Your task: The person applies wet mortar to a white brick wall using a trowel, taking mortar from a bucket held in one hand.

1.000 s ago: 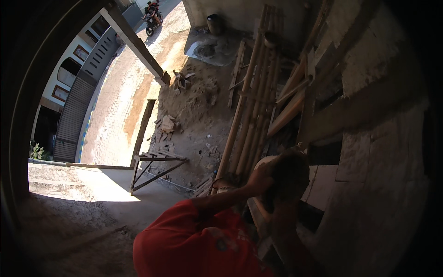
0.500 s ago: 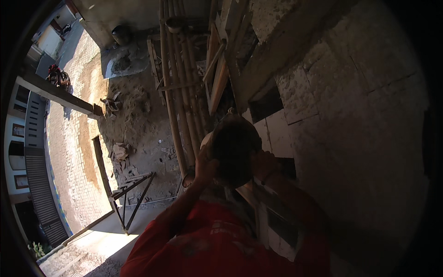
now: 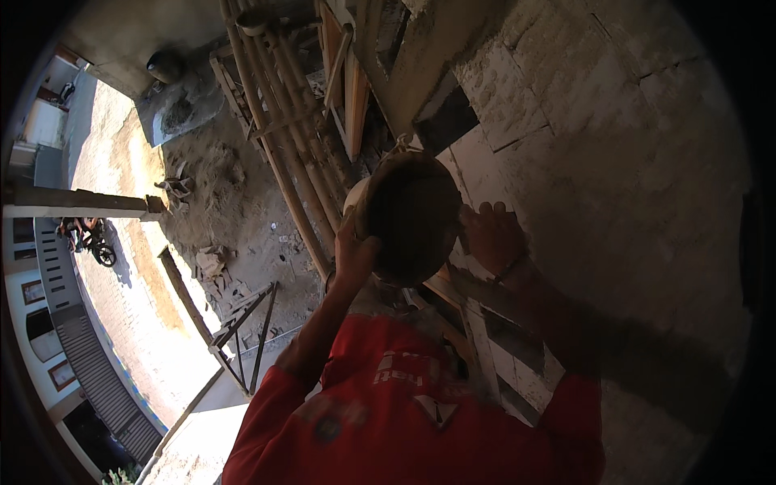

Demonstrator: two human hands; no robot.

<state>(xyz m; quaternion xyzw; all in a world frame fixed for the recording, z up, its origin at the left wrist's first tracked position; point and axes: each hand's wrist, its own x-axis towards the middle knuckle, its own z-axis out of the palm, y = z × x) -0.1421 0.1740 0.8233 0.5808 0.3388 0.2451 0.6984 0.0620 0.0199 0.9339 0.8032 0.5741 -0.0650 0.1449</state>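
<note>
A round bucket (image 3: 356, 194) with a dark interior is held up in front of my chest, its mouth facing me. What is inside is too dark to make out. My left hand (image 3: 354, 252) grips the left side of the rim, thumb over the edge. On the opposite side, my right hand (image 3: 493, 237) is closed, its curled fingers against the right edge of the rim. Shadow partly hides that contact. A small knot or handle fitting (image 3: 402, 145) shows at the bucket's far edge.
Long bamboo poles (image 3: 283, 145) and wooden frames (image 3: 352, 89) stand beyond the bucket. A rough plastered wall (image 3: 614, 194) rises on the right. At left are a sand heap (image 3: 212, 174), a metal trestle (image 3: 246, 335), a concrete beam (image 3: 81, 202) and a motorbike (image 3: 90, 239) on sunlit paving.
The bucket has risen and tilted slightly in my hands. My right hand has moved up along its side. My view has turned, and the motorbike has travelled along the paving past the beam.
</note>
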